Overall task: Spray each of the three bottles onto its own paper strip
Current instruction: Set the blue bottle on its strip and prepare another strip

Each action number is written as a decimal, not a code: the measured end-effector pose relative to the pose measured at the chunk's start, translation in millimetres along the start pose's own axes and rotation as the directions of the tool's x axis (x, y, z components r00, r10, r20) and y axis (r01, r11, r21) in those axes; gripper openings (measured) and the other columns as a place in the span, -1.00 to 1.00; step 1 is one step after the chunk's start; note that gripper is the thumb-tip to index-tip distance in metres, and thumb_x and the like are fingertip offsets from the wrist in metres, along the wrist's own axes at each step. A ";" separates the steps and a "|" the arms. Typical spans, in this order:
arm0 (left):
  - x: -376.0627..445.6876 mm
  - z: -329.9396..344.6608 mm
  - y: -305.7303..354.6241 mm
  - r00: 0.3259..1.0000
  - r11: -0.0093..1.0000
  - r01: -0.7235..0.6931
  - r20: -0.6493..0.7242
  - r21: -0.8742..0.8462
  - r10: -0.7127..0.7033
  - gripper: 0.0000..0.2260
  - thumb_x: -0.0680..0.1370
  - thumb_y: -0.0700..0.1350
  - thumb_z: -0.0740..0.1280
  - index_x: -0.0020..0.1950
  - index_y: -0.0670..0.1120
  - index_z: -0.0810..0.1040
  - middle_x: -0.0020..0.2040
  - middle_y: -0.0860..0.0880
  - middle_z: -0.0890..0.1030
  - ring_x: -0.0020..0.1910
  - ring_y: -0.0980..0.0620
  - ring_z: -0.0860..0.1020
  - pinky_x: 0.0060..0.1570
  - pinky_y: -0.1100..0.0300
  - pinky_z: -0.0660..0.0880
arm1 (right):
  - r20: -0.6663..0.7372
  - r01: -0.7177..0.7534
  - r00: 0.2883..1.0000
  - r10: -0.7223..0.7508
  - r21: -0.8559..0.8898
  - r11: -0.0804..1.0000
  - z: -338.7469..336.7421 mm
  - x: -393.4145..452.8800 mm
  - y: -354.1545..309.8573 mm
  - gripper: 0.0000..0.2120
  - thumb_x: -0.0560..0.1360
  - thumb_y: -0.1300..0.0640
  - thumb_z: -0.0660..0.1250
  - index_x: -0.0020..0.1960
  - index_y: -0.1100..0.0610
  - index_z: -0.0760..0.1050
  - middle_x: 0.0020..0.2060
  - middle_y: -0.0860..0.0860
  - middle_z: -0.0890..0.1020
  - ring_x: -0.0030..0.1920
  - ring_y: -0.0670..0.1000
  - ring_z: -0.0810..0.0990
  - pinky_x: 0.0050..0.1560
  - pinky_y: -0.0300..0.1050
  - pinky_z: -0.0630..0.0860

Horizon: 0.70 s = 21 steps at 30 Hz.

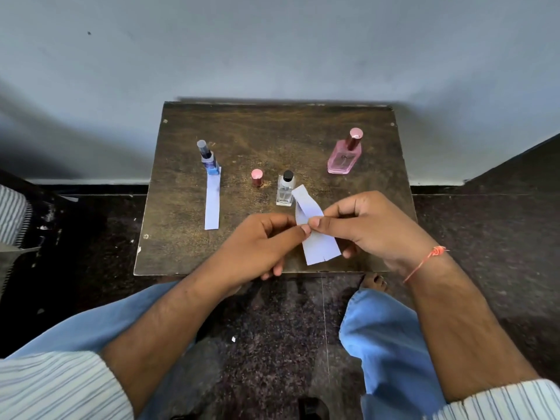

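Observation:
Three bottles stand on a small dark wooden table (242, 131): a blue bottle (209, 160) at the left, a clear bottle with a black cap (285, 189) in the middle, a pink bottle (345, 154) at the right. One white paper strip (212, 201) lies flat in front of the blue bottle. My left hand (260, 247) and my right hand (372, 228) both pinch overlapping white paper strips (318, 237) above the table's near edge, just in front of the clear bottle.
A loose pink cap (257, 177) stands between the blue and clear bottles. A grey wall runs behind the table. Dark speckled floor surrounds it. My knees in blue trousers and a bare foot (374, 281) are below the near edge.

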<state>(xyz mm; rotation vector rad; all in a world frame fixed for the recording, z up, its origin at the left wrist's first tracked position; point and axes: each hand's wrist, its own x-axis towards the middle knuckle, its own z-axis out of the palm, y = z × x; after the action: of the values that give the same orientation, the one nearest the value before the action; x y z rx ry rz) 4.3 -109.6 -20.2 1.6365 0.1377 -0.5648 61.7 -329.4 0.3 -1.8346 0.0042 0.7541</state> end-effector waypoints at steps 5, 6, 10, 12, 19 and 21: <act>3.8 -3.5 -5.1 0.996 0.996 -0.082 -0.020 0.036 0.083 -0.89 0.71 -0.03 0.44 0.12 0.06 0.78 -0.34 0.13 0.66 -0.55 0.17 0.47 -0.57 0.35 0.36 | 0.020 -0.046 0.999 0.047 -0.022 0.999 1.8 -0.9 3.7 -0.82 0.57 -0.06 0.56 -0.09 0.04 0.81 -0.30 0.01 0.74 -0.33 -0.12 0.60 -0.42 -0.22 0.55; 4.6 -5.6 -5.4 0.996 0.996 -0.081 -0.025 0.030 0.082 -0.88 0.71 -0.01 0.44 0.12 0.06 0.79 -0.37 0.14 0.64 -0.56 0.17 0.46 -0.57 0.35 0.35 | 0.029 -0.055 0.998 0.056 -0.040 0.998 2.2 -0.3 3.9 -0.80 0.56 -0.08 0.56 -0.09 0.03 0.81 -0.32 -0.02 0.71 -0.34 -0.13 0.60 -0.42 -0.22 0.55; 9.8 -15.1 -6.8 0.999 0.999 -0.026 -0.040 0.040 0.028 -0.84 0.70 0.06 0.43 0.11 0.09 0.82 -0.40 -0.03 0.59 -0.54 0.13 0.43 -0.56 0.31 0.34 | 0.044 -0.078 0.996 0.083 -0.109 0.991 5.1 4.3 4.0 -0.80 0.43 -0.13 0.64 -0.09 -0.03 0.75 -0.31 -0.04 0.73 -0.32 -0.11 0.68 -0.45 -0.24 0.52; 11.5 -17.6 -7.5 1.000 1.000 -0.005 -0.028 0.029 0.005 -0.83 0.70 0.08 0.43 0.11 0.11 0.82 -0.36 -0.18 0.59 -0.51 0.07 0.43 -0.55 0.31 0.33 | 0.010 -0.078 0.997 0.080 -0.096 0.992 4.8 6.7 3.5 -0.73 0.34 -0.16 0.67 -0.08 -0.04 0.75 -0.30 -0.04 0.74 -0.31 -0.11 0.68 -0.46 -0.25 0.50; 15.6 -19.6 -9.5 0.999 0.999 0.039 0.012 -0.008 -0.039 -0.85 0.68 0.12 0.44 0.11 0.17 0.82 -0.36 -0.26 0.60 -0.52 0.09 0.45 -0.55 0.32 0.32 | -0.038 -0.033 0.999 0.030 -0.074 0.997 -2.2 11.5 0.6 -0.78 0.40 0.05 0.71 -0.06 0.06 0.73 -0.30 -0.02 0.74 -0.33 -0.09 0.68 -0.49 -0.21 0.53; 16.0 -19.7 -9.6 0.999 0.999 0.044 0.025 0.005 -0.044 -0.86 0.68 0.12 0.45 0.10 0.18 0.82 -0.45 -0.07 0.56 -0.54 0.13 0.45 -0.55 0.32 0.31 | -0.032 -0.024 0.999 0.021 -0.085 0.996 -1.8 11.7 0.0 -0.79 0.41 0.07 0.70 -0.06 0.07 0.72 -0.27 0.00 0.77 -0.32 -0.06 0.70 -0.48 -0.19 0.54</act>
<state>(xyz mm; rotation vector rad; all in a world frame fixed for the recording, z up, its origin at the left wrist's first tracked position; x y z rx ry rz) 19.8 -92.9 -35.0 1.6332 0.1541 -0.6193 71.9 -326.9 -5.1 -1.9299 0.0133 0.7513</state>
